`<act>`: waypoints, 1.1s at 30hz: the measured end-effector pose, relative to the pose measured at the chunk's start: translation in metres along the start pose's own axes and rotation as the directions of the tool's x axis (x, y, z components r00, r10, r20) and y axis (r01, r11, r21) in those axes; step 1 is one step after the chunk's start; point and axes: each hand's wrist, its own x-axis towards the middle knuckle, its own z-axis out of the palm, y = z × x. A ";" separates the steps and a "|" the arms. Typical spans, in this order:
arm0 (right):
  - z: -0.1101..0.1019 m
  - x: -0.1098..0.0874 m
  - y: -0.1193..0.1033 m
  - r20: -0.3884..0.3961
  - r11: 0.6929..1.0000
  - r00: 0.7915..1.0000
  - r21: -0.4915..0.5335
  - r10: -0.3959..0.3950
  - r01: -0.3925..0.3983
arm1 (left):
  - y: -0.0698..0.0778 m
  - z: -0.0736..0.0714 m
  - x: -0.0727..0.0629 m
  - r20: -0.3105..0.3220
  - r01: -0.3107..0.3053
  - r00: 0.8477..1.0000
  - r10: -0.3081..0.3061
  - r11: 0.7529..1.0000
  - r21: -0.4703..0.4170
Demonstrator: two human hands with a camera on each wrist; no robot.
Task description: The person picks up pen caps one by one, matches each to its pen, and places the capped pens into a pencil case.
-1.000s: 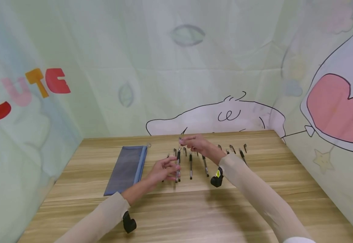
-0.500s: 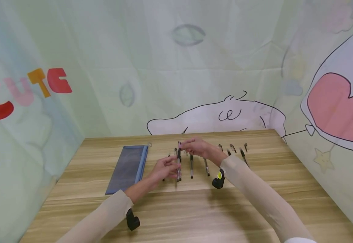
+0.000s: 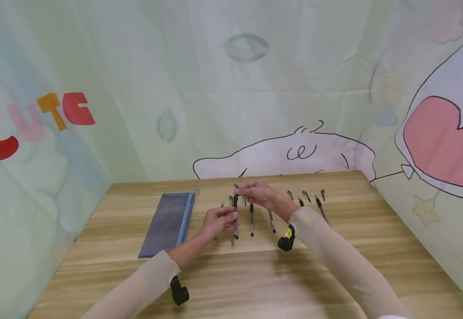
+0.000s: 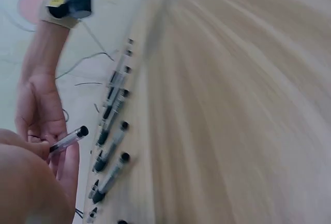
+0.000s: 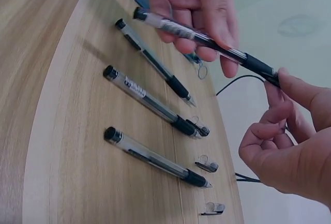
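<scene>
Held pen [image 5: 204, 40], clear barrel with black end plug and dark grip: raised off the wood over the far half of the desk [image 3: 255, 283], about midway between left and right edges, grip end toward the far edge. Left hand [image 3: 217, 221] has the barrel between thumb and curved fingers. Right hand [image 3: 257, 193] pinches the grip end, thumb against forefinger, remaining fingers curled in; the tip is covered, so cannot tell whether a cap sits on it. Loose pens [image 5: 154, 105] lie flat below and rightward, spaced apart, tips toward the far edge. Small clear caps [image 5: 207, 164] with dark clips lie near the tips, a strip of wood between them and that edge. Mesh pouch [image 3: 165, 223] flat to the left, blue zip facing the pens, ring [image 3: 197, 191] near the far edge; a modest gap from zip to leftmost pen, a broader stretch from pouch to left edge. Right sleeve [image 3: 339, 254] crosses the right part, partly hiding two pens; left sleeve [image 3: 139, 283] comes in nearer the left edge. Wide band of wood from the pens' rear ends toward the person; similar margin at the right edge. Printed backdrop [image 3: 175, 66] borders far and side edges.
</scene>
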 end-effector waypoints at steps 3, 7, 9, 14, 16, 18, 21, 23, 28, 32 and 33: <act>0.001 0.000 -0.001 -0.027 0.999 0.999 0.027 0.018 -0.018 | 0.006 0.001 0.001 -0.017 0.017 1.000 -0.017 0.999 -0.031; 0.003 0.000 -0.004 -0.045 0.999 0.999 0.025 0.024 -0.023 | 0.011 -0.001 0.002 -0.020 0.012 1.000 -0.013 0.999 -0.051; 0.004 -0.001 -0.005 -0.049 1.000 0.998 0.011 0.024 -0.023 | 0.012 -0.002 0.002 -0.016 0.005 1.000 -0.005 0.999 -0.049; 0.005 -0.001 -0.002 -0.053 1.000 0.999 -0.031 -0.004 0.002 | 0.013 -0.006 0.004 0.003 0.007 1.000 -0.007 1.000 -0.029; 0.004 -0.001 0.002 -0.050 0.999 0.999 -0.032 -0.013 0.011 | 0.012 -0.006 0.004 0.019 0.006 1.000 -0.006 1.000 -0.017; 0.003 -0.002 0.005 -0.048 0.999 0.999 -0.028 -0.023 0.021 | 0.011 -0.006 0.004 0.031 0.005 1.000 -0.004 1.000 -0.007; 0.004 -0.002 0.008 -0.046 1.000 0.999 -0.018 -0.025 0.024 | 0.010 -0.007 0.004 0.037 0.003 0.999 -0.004 1.000 0.016; 0.004 -0.002 0.009 -0.041 0.999 0.999 -0.021 -0.029 0.028 | 0.010 -0.008 0.004 0.031 0.007 0.999 -0.008 0.999 0.032; 0.003 -0.002 0.011 -0.009 0.998 1.000 -0.062 -0.030 0.029 | 0.010 -0.012 0.003 0.023 0.019 1.000 -0.020 0.998 0.056; -0.001 -0.004 0.010 0.021 0.993 0.999 -0.108 -0.043 0.045 | 0.010 -0.016 0.002 0.013 0.024 1.000 -0.025 0.998 0.058; -0.002 -0.004 0.010 0.029 0.992 0.999 -0.114 -0.046 0.049 | 0.010 -0.017 0.002 0.003 0.028 1.000 -0.028 0.998 0.060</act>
